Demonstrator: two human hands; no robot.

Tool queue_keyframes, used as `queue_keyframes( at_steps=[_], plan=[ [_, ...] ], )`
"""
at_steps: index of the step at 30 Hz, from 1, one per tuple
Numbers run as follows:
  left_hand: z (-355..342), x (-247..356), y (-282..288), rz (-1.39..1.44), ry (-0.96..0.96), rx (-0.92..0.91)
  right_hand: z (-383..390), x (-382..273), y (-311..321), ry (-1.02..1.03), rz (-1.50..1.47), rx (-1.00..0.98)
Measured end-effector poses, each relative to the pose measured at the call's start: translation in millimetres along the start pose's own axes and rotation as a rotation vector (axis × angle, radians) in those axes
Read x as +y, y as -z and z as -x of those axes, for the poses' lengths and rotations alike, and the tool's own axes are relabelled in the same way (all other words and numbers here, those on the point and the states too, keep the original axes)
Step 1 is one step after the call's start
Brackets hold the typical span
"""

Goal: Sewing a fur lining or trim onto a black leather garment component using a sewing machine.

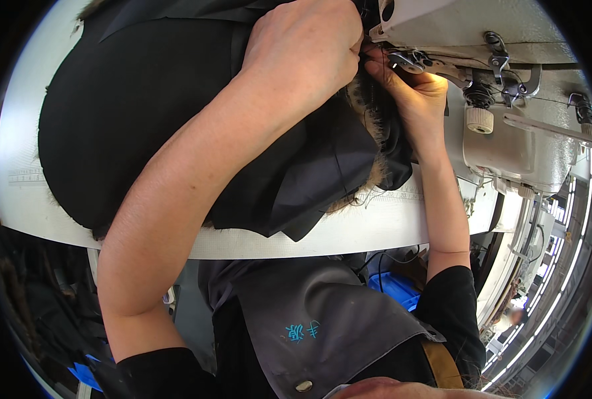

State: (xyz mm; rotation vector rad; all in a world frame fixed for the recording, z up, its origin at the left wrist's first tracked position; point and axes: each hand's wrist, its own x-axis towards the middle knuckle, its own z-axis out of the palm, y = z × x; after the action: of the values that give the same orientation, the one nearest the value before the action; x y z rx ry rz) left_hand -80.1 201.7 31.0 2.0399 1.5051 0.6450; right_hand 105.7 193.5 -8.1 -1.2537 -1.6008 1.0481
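Note:
A large piece of black fabric (143,100) with brown fur (374,143) along its edges lies bunched on a white table. My left hand (306,43) is closed over the fabric beside the sewing machine's head (442,26), its curled fingertips mostly out of sight. Close by, my right hand (412,90) pinches the dark fabric between thumb and fingers, under the metal parts at the needle end. A lamp glow falls on the back of that hand. The needle and the exact spot of the pinch cannot be made out.
The white table (256,247) has ruler marks along its near edge. Tension knobs (480,120), levers and thread guides stick out from the machine on the right. A blue container (394,289) stands under the table edge. Dark material (56,292) lies below on the left.

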Motion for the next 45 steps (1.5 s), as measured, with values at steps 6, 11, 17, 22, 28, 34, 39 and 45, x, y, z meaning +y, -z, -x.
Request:
queue_keyframes(
  at_steps=[6, 11, 17, 22, 28, 34, 39, 45],
  plan=[
    [-4.8, -20.0, -4.9, 0.246, -0.028, -0.017, -0.8, 1.4, -2.4, 0.022, -0.023, -0.022],
    [2.4, -0.8, -1.4, -0.015, -0.005, 0.024, -1.1, 0.9, -4.1, 0.023, -0.065, -0.017],
    [4.6, -3.3, -3.5, -0.007, -0.031, 0.065, -1.1, -1.7, -5.7, 0.025, 0.054, -0.004],
    [2.4, -3.0, -1.8, 0.031, -0.022, 0.059, -1.4, -2.3, -4.9, -0.014, 0.063, 0.036],
    [4.6, -0.5, 3.1, 0.066, 0.016, 0.043, 4.8, -0.7, 7.7, -0.030, 0.083, 0.205],
    [4.8, -0.6, 4.4, 0.071, 0.014, 0.037, 5.1, 4.2, 8.5, 0.004, 0.086, 0.245],
    [3.3, -0.8, 5.8, 0.045, 0.005, 0.019, 6.2, 5.5, 17.7, -0.138, 0.182, 0.124],
    [3.4, 0.1, 6.6, 0.059, 0.050, -0.003, 5.5, -1.9, 6.6, -0.021, 0.046, 0.229]
  ],
)
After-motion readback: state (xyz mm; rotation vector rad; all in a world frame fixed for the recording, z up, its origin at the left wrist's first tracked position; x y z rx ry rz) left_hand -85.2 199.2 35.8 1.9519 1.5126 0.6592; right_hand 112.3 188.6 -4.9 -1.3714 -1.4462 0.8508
